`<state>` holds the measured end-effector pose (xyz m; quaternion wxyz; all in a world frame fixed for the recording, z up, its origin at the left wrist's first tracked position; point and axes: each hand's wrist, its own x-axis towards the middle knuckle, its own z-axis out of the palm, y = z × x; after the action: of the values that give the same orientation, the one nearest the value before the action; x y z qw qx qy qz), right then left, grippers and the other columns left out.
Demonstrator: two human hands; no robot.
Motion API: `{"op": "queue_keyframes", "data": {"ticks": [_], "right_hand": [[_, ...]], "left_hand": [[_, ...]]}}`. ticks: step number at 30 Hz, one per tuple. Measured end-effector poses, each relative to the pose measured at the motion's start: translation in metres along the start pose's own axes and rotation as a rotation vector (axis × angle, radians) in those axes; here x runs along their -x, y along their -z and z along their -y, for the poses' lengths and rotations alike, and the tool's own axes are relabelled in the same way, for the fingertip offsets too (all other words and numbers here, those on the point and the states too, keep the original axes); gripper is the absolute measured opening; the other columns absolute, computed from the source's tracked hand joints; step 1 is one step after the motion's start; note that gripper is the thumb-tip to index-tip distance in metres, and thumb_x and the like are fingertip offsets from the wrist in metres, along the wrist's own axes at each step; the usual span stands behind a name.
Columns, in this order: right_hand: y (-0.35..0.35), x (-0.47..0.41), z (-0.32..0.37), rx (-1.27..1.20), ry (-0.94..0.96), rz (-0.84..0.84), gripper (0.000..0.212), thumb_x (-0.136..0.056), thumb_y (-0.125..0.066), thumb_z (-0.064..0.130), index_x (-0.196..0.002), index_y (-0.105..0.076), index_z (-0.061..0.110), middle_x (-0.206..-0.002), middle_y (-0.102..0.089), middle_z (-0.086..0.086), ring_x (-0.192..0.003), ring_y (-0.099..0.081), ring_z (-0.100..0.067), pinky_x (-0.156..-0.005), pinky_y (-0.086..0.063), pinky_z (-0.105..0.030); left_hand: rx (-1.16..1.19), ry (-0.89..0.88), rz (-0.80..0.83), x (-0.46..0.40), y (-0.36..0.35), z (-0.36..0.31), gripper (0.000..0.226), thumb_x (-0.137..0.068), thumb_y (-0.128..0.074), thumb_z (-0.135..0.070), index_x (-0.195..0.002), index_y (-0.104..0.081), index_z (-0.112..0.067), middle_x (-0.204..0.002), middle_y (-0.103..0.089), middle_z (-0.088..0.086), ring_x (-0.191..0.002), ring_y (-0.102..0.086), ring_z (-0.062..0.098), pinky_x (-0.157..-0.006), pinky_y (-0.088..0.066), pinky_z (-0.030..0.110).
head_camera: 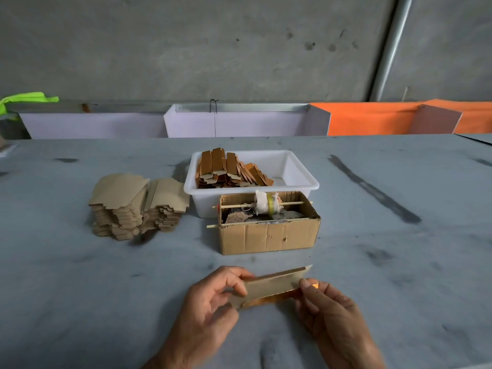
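Observation:
Both hands hold one folded tan card piece (271, 286) just above the grey table near its front edge. My left hand (210, 304) pinches its left end between thumb and fingers. My right hand (327, 312) pinches its right end. The card's underside shows orange-brown. A tall stack of flat tan card blanks (133, 206) lies at the left. A white plastic tub (298, 182) behind the middle holds several folded brown card pieces (229, 169) leaning in a row at its left side.
A small open cardboard box (269, 233) stands in front of the tub, with two thin wooden sticks through it and a roll wrapped in white cloth (266, 203) on the upper stick. White and orange panels (372, 118) line the table's far edge.

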<state>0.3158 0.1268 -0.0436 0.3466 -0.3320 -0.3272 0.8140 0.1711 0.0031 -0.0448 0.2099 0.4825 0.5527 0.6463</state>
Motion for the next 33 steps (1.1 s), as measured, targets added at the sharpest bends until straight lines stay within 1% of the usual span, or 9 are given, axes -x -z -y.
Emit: {"op": "queue_keyframes", "data": {"ticks": [2,5,10,15,20,24,27,30,33], "right_hand": [[0.001,0.0,0.0,0.007,0.009,0.01,0.01,-0.066,-0.064,0.002,-0.074,-0.061,-0.003,-0.053,-0.06,-0.008,-0.052,-0.064,-0.014,-0.046,-0.053,-0.019],[0.001,0.0,0.001,0.046,0.047,0.041,0.014,-0.064,-0.064,0.003,-0.076,-0.061,-0.004,-0.052,-0.059,-0.006,-0.052,-0.061,-0.015,-0.048,-0.052,-0.018],[0.0,0.0,0.002,0.151,0.1,0.075,0.021,-0.064,-0.067,0.005,-0.08,-0.064,-0.008,-0.061,-0.062,-0.013,-0.054,-0.06,-0.017,-0.05,-0.053,-0.02],[-0.003,-0.004,0.001,0.153,0.101,0.082,0.014,-0.061,-0.067,0.004,-0.074,-0.068,-0.001,-0.064,-0.065,-0.01,-0.055,-0.062,-0.015,-0.053,-0.055,-0.021],[-0.004,-0.005,0.0,0.13,0.092,0.091,0.007,-0.059,-0.067,0.002,-0.064,-0.072,0.005,-0.064,-0.066,-0.01,-0.054,-0.062,-0.014,-0.053,-0.055,-0.022],[-0.004,-0.006,-0.002,0.161,0.068,0.086,0.008,-0.06,-0.068,0.005,-0.064,-0.074,0.007,-0.064,-0.067,-0.007,-0.054,-0.064,-0.011,-0.054,-0.056,-0.021],[-0.005,-0.006,-0.001,0.168,0.057,0.087,0.01,-0.06,-0.068,0.005,-0.068,-0.074,0.007,-0.066,-0.068,-0.009,-0.055,-0.065,-0.012,-0.053,-0.055,-0.021],[-0.006,-0.007,0.0,0.128,0.043,0.074,0.024,-0.06,-0.068,0.003,-0.084,-0.071,0.004,-0.072,-0.07,-0.011,-0.057,-0.067,-0.015,-0.052,-0.055,-0.022],[-0.008,-0.007,0.001,0.08,0.025,0.086,0.035,-0.062,-0.068,0.001,-0.096,-0.066,0.0,-0.077,-0.071,-0.014,-0.061,-0.068,-0.016,-0.053,-0.055,-0.022]], "left_hand": [[0.126,0.093,0.022,-0.002,0.004,-0.002,0.016,-0.06,-0.052,-0.002,-0.074,-0.058,-0.004,-0.107,-0.068,0.01,-0.095,-0.067,0.022,-0.076,-0.049,0.019],[0.288,0.276,-0.061,-0.006,0.004,-0.006,0.024,-0.067,-0.061,-0.029,-0.076,-0.053,-0.007,-0.095,-0.07,0.019,-0.079,-0.066,0.026,-0.065,-0.05,0.029],[0.099,0.457,-0.072,-0.017,-0.005,-0.011,0.029,-0.071,-0.074,-0.033,-0.082,-0.058,-0.012,-0.075,-0.065,0.003,-0.06,-0.056,0.005,-0.047,-0.04,0.019],[0.07,0.519,0.021,-0.025,-0.009,-0.013,0.018,-0.083,-0.067,-0.011,-0.099,-0.062,-0.009,-0.074,-0.068,-0.006,-0.066,-0.06,0.001,-0.055,-0.042,0.012],[0.139,0.641,-0.021,-0.031,-0.011,-0.018,0.041,-0.086,-0.05,-0.043,-0.092,-0.07,-0.007,-0.079,-0.067,0.006,-0.07,-0.056,0.014,-0.06,-0.037,0.027],[0.162,0.704,-0.095,-0.031,-0.012,-0.015,0.022,-0.09,-0.059,-0.023,-0.075,-0.074,-0.016,-0.075,-0.067,0.003,-0.065,-0.056,0.012,-0.057,-0.037,0.023],[0.094,0.686,-0.052,-0.031,-0.012,-0.013,0.007,-0.085,-0.066,-0.017,-0.084,-0.072,-0.015,-0.072,-0.067,-0.006,-0.061,-0.058,0.003,-0.047,-0.038,0.012],[0.085,0.714,0.012,-0.034,-0.011,-0.014,0.01,-0.082,-0.068,-0.009,-0.089,-0.071,-0.015,-0.07,-0.07,-0.007,-0.059,-0.063,-0.002,-0.045,-0.041,0.01],[0.064,0.747,0.029,-0.038,-0.011,-0.014,0.019,-0.075,-0.073,0.0,-0.091,-0.07,-0.011,-0.077,-0.071,0.002,-0.066,-0.065,0.007,-0.053,-0.048,0.017]]}}
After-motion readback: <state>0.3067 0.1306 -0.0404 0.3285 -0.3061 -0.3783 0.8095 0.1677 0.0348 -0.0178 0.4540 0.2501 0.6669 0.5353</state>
